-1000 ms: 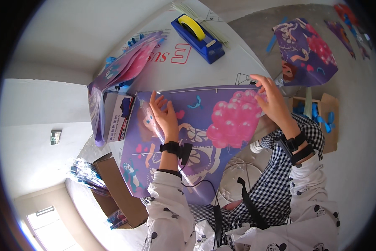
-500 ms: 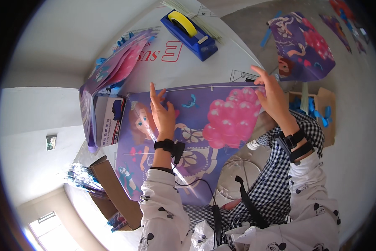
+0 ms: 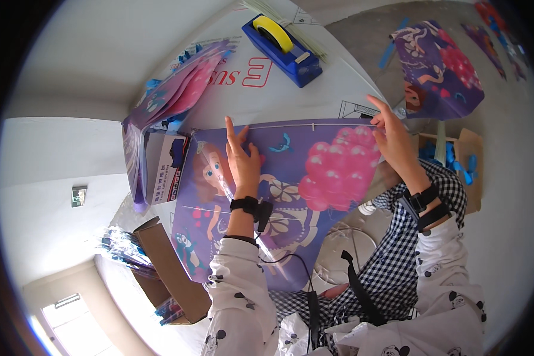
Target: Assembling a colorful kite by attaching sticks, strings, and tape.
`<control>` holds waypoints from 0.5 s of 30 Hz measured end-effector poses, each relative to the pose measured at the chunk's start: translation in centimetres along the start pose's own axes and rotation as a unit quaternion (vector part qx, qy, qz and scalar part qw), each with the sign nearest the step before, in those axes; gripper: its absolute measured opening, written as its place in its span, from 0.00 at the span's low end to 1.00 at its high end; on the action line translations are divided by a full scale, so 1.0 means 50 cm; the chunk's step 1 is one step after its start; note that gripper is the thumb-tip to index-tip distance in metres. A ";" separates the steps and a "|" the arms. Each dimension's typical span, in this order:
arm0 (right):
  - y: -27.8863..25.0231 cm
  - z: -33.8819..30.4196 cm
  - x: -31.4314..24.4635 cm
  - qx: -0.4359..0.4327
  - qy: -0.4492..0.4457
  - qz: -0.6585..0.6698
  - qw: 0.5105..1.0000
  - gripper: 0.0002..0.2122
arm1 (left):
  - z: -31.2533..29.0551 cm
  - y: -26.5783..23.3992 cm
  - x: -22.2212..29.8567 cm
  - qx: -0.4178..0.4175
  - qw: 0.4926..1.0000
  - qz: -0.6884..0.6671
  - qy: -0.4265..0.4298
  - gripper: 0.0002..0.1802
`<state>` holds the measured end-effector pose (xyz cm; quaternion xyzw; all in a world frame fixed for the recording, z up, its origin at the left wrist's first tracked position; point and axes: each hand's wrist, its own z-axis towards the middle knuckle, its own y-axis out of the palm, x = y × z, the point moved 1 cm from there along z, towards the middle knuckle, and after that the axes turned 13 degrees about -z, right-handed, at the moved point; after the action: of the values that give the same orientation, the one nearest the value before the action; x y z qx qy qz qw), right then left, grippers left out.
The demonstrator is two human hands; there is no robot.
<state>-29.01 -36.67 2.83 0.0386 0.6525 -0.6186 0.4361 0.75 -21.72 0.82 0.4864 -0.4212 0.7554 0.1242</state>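
A purple kite (image 3: 338,172) printed with a doll-like figure and pink balloons lies spread in front of me, its lower part hanging past the table edge. Along its top edge runs a thin white rod (image 3: 290,126). My left hand (image 3: 242,160) is over the kite's left part, index finger stretched towards the rod and the other fingers loosely bent. At the rod's right end is my right hand (image 3: 393,137), fingers apart and index raised; whether its lower fingers touch the kite's corner I cannot tell. Both wrists wear black straps.
On the white table (image 3: 314,98) stand a blue tape dispenser (image 3: 293,65) with yellow tape, beside thin pale rods (image 3: 311,38), and folded kites (image 3: 178,89) by a printed box (image 3: 167,172). Cardboard boxes flank me, left (image 3: 175,270) and right (image 3: 471,148). Another kite (image 3: 445,77) lies at far right.
Everything in the picture sits slightly farther right. Both hands keep nearly the same places over the kite, and nothing has visibly been picked up or let go.
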 end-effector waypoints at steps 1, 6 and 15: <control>0.000 0.001 -0.001 -0.003 0.004 0.005 1.000 0.33 | 0.001 -0.002 0.000 0.001 1.000 0.002 0.001 0.46; 0.004 0.007 0.005 -0.002 0.003 0.016 1.000 0.33 | 0.003 0.001 0.000 0.022 0.999 0.025 0.031 0.47; -0.001 0.016 -0.019 0.031 -0.026 -0.028 0.999 0.34 | 0.000 -0.008 0.007 0.027 0.999 0.014 0.040 0.44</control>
<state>-28.04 -36.89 3.60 0.0177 0.6227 -0.6510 0.4337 0.82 -21.57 1.33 0.4529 -0.4023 0.7869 0.1176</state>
